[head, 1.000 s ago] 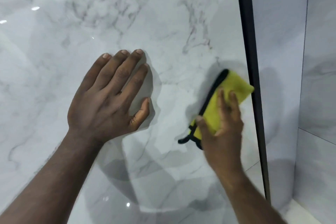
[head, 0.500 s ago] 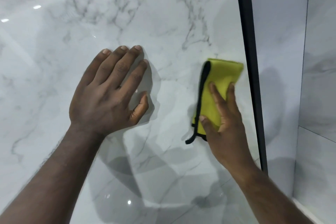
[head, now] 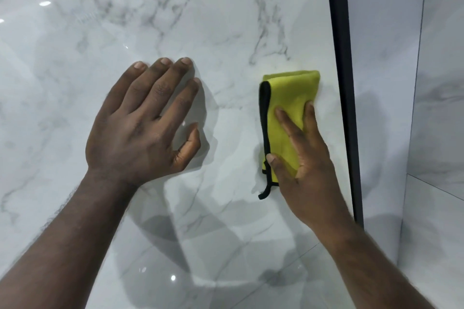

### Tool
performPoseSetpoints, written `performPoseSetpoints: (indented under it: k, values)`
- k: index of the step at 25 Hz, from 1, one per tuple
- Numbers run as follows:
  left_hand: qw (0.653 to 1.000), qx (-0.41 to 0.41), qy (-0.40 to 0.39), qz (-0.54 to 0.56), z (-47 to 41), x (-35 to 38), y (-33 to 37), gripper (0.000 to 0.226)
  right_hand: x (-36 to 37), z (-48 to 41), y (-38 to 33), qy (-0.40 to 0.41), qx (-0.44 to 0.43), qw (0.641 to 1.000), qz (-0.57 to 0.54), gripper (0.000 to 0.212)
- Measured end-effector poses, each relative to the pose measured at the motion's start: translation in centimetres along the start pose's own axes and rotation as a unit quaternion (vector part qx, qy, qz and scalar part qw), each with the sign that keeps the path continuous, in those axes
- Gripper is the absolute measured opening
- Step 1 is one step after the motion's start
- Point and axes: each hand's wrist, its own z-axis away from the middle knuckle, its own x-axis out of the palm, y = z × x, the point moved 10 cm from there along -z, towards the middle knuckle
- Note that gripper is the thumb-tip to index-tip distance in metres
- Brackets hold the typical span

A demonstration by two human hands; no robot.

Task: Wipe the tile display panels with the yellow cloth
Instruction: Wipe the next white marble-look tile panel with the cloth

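the yellow cloth (head: 288,98) has swung upright and crept up the marble panel (head: 226,20), just beside the black frame (head: 339,57). the right hand (head: 306,165) presses it with straight, slightly spread fingers. the left hand (head: 140,128) stays flat, fingers together. the wiping now seems to cover the panel's right edge.

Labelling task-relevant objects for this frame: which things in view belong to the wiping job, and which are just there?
In the job:
- yellow cloth
- right hand, pressing the cloth flat
- marble tile panel, being wiped
- left hand, flat on the same panel

Just there:
- black divider strip
- pale tiled surfaces right of the strip
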Motion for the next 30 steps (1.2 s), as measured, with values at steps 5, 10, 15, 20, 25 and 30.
performPoseSetpoints:
  k: [5,10,15,20,25,30]
  values:
    - [1.000,-0.003,-0.004,0.010,-0.2,0.1,0.0,0.052,-3.0,-1.2,3.3,0.054,0.067,0.996,0.014,0.083]
    - [1.000,-0.006,-0.003,0.003,0.0,0.0,-0.1,0.052,0.0,1.2,1.8,0.059,0.077,0.995,-0.019,0.084]
    - [1.000,-0.006,-0.003,0.004,0.0,0.1,-0.1,0.052,-0.9,0.3,2.8,0.068,0.081,0.994,-0.021,0.082]
    - [1.000,-0.010,-0.003,0.002,0.1,0.2,-0.1,0.053,0.4,2.8,3.4,0.125,0.165,0.976,-0.065,0.082]
    - [1.000,-0.008,-0.004,0.001,0.1,0.2,-0.1,0.053,0.4,1.2,1.1,0.067,0.094,0.992,-0.049,0.083]
    - [1.000,-0.009,-0.002,0.006,0.0,0.1,-0.1,0.053,-0.2,1.6,3.7,0.091,0.146,0.982,-0.072,0.083]
